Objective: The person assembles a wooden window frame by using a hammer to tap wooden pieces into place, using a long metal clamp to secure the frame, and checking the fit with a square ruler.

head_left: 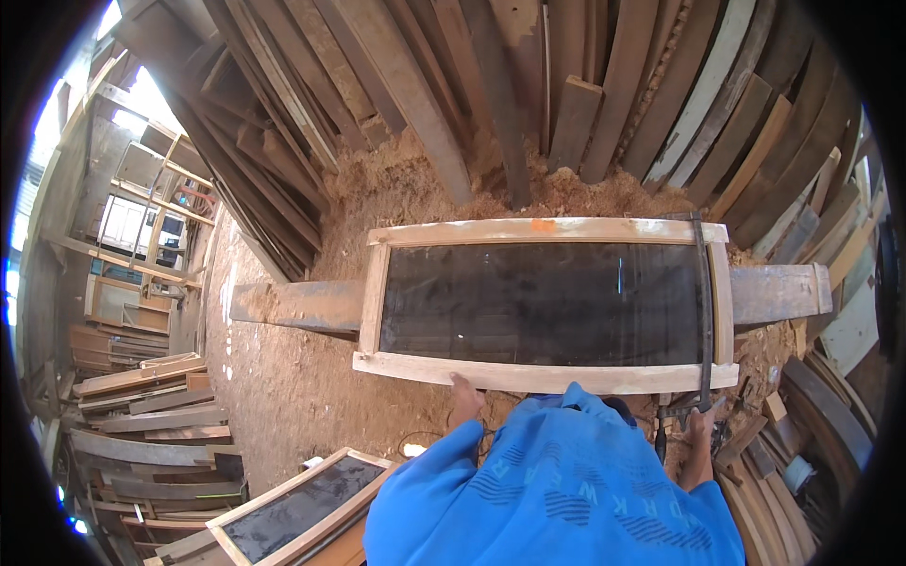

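A pale wooden frame [545, 378] with a dark glass panel [538, 302] lies across a wooden beam in front of me. My left hand [465, 400] is at the frame's near rail, its fingers closed on the edge left of the middle. Across the frame's right end runs a dark metal bar clamp [705, 311], reaching from the far rail to past the near one. My right hand [699, 431] is closed around the clamp's near end. Its fingers show only in part. A black handle [661, 443] hangs down beside that hand.
The supporting beam [297, 304] sticks out on both sides of the frame. A second glazed frame [293, 507] lies at the lower left. Long boards [396, 85] lean along the far side above sawdust [377, 189]. Stacked timber [151, 424] stands left, more planks [764, 491] right.
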Motion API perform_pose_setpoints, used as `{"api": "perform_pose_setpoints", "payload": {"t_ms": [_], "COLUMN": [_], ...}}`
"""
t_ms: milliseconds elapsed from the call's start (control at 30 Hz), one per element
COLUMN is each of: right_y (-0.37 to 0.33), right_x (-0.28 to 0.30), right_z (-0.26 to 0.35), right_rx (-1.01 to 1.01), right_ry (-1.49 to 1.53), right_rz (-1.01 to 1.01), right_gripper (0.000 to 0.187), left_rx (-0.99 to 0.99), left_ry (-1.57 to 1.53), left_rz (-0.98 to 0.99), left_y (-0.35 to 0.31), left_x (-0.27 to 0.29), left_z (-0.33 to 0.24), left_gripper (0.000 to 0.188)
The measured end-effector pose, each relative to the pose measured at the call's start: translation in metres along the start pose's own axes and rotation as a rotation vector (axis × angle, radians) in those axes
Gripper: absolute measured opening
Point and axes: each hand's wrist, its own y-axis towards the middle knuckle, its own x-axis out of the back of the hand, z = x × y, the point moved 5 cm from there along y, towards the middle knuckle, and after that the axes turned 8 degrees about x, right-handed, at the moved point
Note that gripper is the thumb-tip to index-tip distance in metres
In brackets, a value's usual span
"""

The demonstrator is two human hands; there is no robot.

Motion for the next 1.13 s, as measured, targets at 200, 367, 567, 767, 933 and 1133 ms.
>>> {"api": "perform_pose_setpoints", "payload": {"t_ms": [200,367,567,767,933,1133], "right_y": [-0.043,-0.074,-0.11,-0.155,-0.24,-0.345], "right_x": [0.018,0.045,0.038,0.025,0.023,-0.021], "right_z": [0.085,0.127,0.113,0.106,0.073,0.04], "right_rx": [-0.254,-0.451,-0.429,-0.316,-0.507,-0.8], "right_ry": [-0.253,-0.356,-0.331,-0.196,-0.063,0.033], "right_rz": [-0.015,-0.076,-0.25,-0.37,-0.544,-0.536], "right_gripper": [0.07,0.069,0.062,0.053,0.046,0.046], "left_rx": [0.211,0.521,0.65,-0.655,-1.429,-1.621], "left_ry": [-0.191,0.394,1.226,1.509,1.679,1.912], "left_rz": [0.402,0.252,0.844,0.59,0.692,0.311], "left_y": [-0.017,-0.033,-0.028,-0.085,-0.179,-0.133], "left_x": [0.018,-0.021,-0.11,-0.313,-0.428,-0.545], "left_z": [-0.005,-0.011,-0.034,-0.046,0.0,-0.063], "left_gripper": [0.08,0.072,0.044,0.04,0.057,0.087]}}
